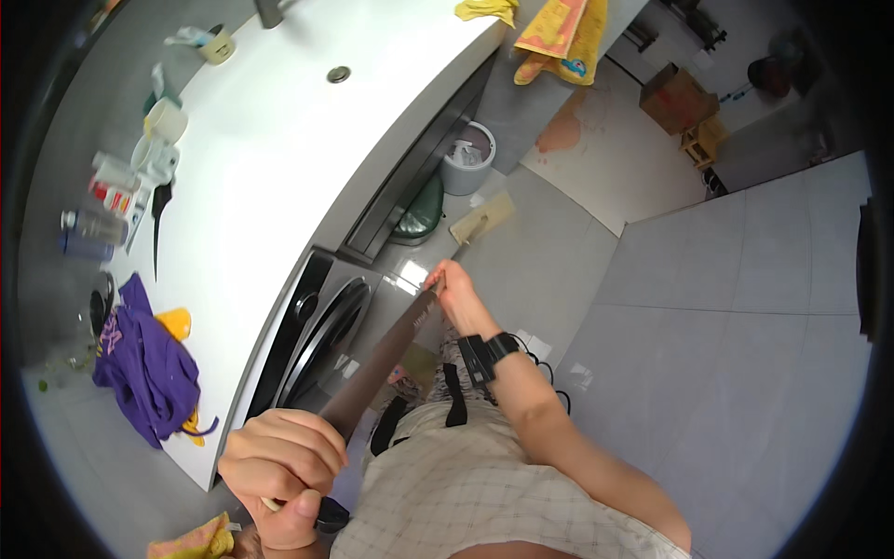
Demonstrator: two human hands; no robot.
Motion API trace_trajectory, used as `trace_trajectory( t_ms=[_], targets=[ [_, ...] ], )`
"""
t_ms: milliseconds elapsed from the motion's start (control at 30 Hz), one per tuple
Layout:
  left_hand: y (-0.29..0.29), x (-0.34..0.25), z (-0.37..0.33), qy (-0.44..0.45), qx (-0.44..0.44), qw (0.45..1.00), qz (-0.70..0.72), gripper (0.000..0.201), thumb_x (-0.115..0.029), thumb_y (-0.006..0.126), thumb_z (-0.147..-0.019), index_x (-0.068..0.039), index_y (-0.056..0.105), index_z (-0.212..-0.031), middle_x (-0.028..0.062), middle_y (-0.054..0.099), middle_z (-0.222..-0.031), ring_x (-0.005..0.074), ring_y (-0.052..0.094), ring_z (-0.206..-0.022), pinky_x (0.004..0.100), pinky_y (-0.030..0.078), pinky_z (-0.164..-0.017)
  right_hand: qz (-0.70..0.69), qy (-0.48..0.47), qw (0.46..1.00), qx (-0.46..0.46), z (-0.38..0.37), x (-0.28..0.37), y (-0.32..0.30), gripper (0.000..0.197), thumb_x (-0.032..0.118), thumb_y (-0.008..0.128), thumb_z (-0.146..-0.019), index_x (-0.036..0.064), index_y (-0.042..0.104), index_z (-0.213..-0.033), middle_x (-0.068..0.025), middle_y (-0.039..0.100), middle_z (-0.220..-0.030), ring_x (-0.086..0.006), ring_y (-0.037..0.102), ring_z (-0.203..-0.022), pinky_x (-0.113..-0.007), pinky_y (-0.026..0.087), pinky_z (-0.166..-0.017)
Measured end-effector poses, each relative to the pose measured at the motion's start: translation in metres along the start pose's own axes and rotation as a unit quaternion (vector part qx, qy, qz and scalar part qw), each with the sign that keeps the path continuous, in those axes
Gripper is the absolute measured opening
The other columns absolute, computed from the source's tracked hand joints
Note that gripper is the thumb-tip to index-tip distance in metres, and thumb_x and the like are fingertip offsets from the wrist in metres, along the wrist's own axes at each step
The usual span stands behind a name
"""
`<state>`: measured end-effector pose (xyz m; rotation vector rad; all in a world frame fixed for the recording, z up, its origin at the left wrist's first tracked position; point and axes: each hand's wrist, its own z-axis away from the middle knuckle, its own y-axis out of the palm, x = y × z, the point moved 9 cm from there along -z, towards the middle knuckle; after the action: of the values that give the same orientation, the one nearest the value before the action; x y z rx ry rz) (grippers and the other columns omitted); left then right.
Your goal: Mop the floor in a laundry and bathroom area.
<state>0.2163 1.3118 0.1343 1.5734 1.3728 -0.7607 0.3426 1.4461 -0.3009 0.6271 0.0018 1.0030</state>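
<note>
A long dark brown strip [382,363] slants between the hands, in front of the washing machine [326,331]. The right hand [450,282] closes around its far end; the left hand [284,466], curled into a fist, grips the near end, below the white counter [270,168].

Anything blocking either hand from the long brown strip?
Nothing visible: the long brown strip is stretched between the left hand, gripping it nearer the camera, and the right hand, gripping its far end. Nothing lies across it.

Cream checked top [466,484], bare right hand [452,282], boxy black band [478,361] on its wrist, black straps [455,396], grey patterned legwear [449,357]
</note>
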Motion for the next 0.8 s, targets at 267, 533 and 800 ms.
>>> trace_trajectory(
  t_ms=[267, 533, 800],
  targets=[
    [-0.005, 0.04, -0.095, 0.026, -0.098, 0.99, -0.099, 0.029, -0.013, 0.047, -0.078, -0.013, 0.033, -0.052, -0.0026, 0.04, -0.035, 0.008, 0.039, -0.028, 0.0208, 0.039, -0.032, 0.003, 0.046, 0.997, 0.059, -0.056, 0.057, 0.043, 0.007, 0.009, 0.048, -0.072, 0.006, 0.046, -0.067, -0.0066, 0.049, -0.063, -0.0203, 0.052, -0.057, -0.038, 0.044, -0.052],
    [-0.005, 0.038, -0.153, -0.023, -0.069, 0.997, -0.039, 0.016, -0.011, 0.04, -0.076, -0.01, 0.037, -0.06, -0.0025, 0.039, -0.033, 0.0049, 0.035, -0.023, 0.0175, 0.038, -0.028, -0.052, 0.068, 0.996, 0.005, 0.008, 0.054, 0.008, 0.005, 0.01, 0.05, -0.075, 0.0079, 0.045, -0.073, -0.0044, 0.049, -0.07, -0.0176, 0.054, -0.069, -0.036, 0.045, -0.062],
    [-0.019, 0.073, -0.124, -0.095, -0.186, 0.978, 0.015, 0.019, -0.012, 0.035, -0.082, -0.009, 0.033, -0.064, 0.001, 0.036, -0.037, 0.0125, 0.032, -0.027, 0.0261, 0.034, -0.034, 0.034, 0.127, 0.989, -0.072, 0.018, 0.021, -0.083, 0.008, 0.011, 0.046, -0.075, 0.0052, 0.045, -0.081, -0.0084, 0.053, -0.08, -0.0216, 0.057, -0.069, -0.036, 0.047, -0.065]
  ],
)
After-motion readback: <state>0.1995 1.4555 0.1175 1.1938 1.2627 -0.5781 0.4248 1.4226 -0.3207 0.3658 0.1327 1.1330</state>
